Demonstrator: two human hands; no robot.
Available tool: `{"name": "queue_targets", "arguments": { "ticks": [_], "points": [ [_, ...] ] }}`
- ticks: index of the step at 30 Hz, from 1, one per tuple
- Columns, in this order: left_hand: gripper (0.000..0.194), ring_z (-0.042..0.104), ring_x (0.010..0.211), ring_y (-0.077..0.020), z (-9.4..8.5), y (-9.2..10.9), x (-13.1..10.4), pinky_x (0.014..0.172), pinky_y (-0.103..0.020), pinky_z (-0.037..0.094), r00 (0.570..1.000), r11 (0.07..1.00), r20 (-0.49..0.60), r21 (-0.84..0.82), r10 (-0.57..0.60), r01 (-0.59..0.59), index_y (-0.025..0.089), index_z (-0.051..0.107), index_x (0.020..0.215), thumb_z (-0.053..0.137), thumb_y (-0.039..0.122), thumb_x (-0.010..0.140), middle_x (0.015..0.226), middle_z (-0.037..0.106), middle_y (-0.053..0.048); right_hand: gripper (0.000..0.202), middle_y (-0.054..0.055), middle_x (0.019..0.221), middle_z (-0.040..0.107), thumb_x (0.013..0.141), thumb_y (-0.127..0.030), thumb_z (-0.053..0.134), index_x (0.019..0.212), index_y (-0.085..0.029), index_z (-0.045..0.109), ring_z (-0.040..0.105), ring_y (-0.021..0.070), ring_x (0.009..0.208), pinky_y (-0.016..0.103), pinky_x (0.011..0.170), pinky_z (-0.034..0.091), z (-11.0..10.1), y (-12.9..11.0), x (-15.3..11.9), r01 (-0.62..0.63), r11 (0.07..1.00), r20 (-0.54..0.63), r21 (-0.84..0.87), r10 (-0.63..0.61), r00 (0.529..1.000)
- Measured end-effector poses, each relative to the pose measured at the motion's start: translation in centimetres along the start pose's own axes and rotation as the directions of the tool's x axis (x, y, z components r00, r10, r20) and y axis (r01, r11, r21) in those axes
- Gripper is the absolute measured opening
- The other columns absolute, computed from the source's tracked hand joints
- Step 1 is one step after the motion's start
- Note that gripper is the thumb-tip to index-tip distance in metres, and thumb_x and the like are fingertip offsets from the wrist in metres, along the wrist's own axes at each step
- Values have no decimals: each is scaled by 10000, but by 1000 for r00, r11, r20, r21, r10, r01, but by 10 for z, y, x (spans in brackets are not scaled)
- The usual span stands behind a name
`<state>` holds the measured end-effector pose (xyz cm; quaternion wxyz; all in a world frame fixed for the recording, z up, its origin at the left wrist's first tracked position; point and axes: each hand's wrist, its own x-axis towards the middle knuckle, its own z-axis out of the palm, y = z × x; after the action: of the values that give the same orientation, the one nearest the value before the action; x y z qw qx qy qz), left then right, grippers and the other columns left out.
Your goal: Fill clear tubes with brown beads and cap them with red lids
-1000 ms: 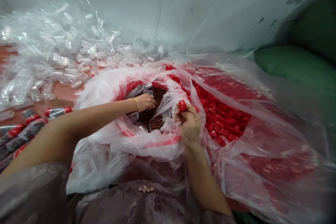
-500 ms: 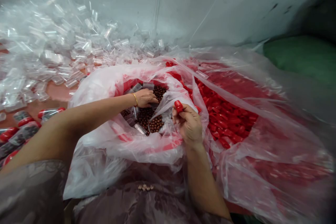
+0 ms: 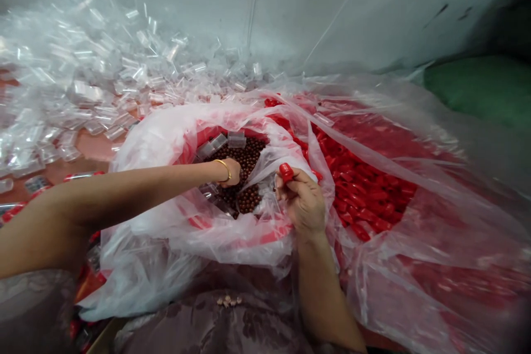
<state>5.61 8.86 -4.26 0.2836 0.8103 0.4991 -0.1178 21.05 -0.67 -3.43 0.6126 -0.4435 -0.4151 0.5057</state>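
Observation:
My right hand pinches a red plastic cap between thumb and fingers, over the right rim of a plastic-lined tub. My left hand, with a gold bangle at the wrist, reaches down into that tub among small brown balls. Its fingers point away and down, so they are hidden. Clear plastic containers lie on the balls at the far side of the tub. A white translucent liner drapes over the tub's rim.
A large heap of clear containers spreads at the back left. On the right, a clear plastic bag holds many red caps. Filled, red-capped containers lie at the left. A pale wall stands behind; something green sits far right.
My left hand has moved lower and nearer in the tub, its fingers turning out of sight. My right hand still holds the red cap in almost the same place.

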Motion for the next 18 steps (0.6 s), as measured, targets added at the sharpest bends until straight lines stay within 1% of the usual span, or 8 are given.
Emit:
{"name": "queue_targets", "arguments": {
  "ticks": [1, 3, 6, 8, 10, 12, 14, 18],
  "points": [
    [172, 639, 578, -233, 1, 3, 5, 612, -318, 517, 997, 995, 48, -65, -69, 72, 87, 694, 673, 582, 203, 734, 501, 623, -119, 171, -20, 595, 569, 643, -194, 514, 744, -189, 652, 417, 75, 447, 221, 425, 307, 0, 0, 0, -1, 1000, -2, 5, 1, 1000],
    [209, 612, 505, -218, 3, 8, 18, 564, -317, 518, 978, 958, 110, -205, -179, 198, 65, 688, 685, 546, 194, 768, 433, 571, -98, 177, -19, 588, 568, 637, -193, 518, 746, -187, 657, 423, 77, 450, 219, 423, 306, 0, 0, 0, -5, 1000, -12, 15, 5, 1000],
    [246, 589, 476, -193, 6, 12, 35, 548, -318, 523, 959, 857, 100, -432, -265, 282, 30, 670, 825, 495, 203, 827, 459, 570, -87, 176, -20, 574, 573, 619, -200, 532, 734, -185, 663, 435, 83, 450, 220, 419, 301, -1, 0, 0, -18, 1000, -23, 25, 19, 1000],
    [261, 586, 484, -162, 7, 9, 41, 550, -294, 526, 958, 764, 66, -589, -277, 262, 40, 627, 972, 487, 226, 855, 544, 608, -77, 181, -20, 570, 577, 610, -206, 537, 733, -183, 669, 437, 82, 443, 220, 417, 297, -1, 0, 1, -30, 999, -22, 33, 31, 999],
    [298, 590, 502, -119, 6, 4, 45, 563, -252, 526, 966, 651, 19, -735, -260, 189, 88, 559, 1107, 485, 264, 878, 672, 646, -55, 187, -21, 564, 578, 604, -213, 541, 734, -182, 672, 435, 81, 434, 221, 417, 296, -1, 0, 2, -34, 999, -25, 42, 36, 999],
    [333, 592, 512, -87, 5, -2, 48, 575, -222, 523, 972, 526, -24, -844, -235, 106, 136, 504, 1175, 503, 294, 883, 775, 652, -28, 182, -22, 557, 577, 598, -217, 544, 726, -183, 668, 430, 81, 426, 223, 415, 294, 0, 0, 2, -32, 999, -35, 44, 34, 999],
    [357, 586, 504, -80, 4, -6, 51, 574, -220, 521, 975, 412, -37, -909, -218, 57, 141, 488, 1177, 549, 299, 862, 785, 641, -12, 162, -23, 557, 576, 596, -216, 545, 710, -183, 657, 428, 80, 423, 222, 413, 290, 0, 0, 3, -28, 999, -35, 41, 30, 999],
    [307, 570, 490, -85, 5, -6, 54, 565, -219, 504, 985, 240, -29, -971, -169, 13, 121, 527, 1063, 641, 223, 797, 654, 597, 20, 135, -22, 569, 573, 610, -211, 533, 686, -178, 640, 432, 75, 421, 222, 410, 283, 1, 0, 2, -13, 1000, -18, 10, 13, 1000]
  ]
}}
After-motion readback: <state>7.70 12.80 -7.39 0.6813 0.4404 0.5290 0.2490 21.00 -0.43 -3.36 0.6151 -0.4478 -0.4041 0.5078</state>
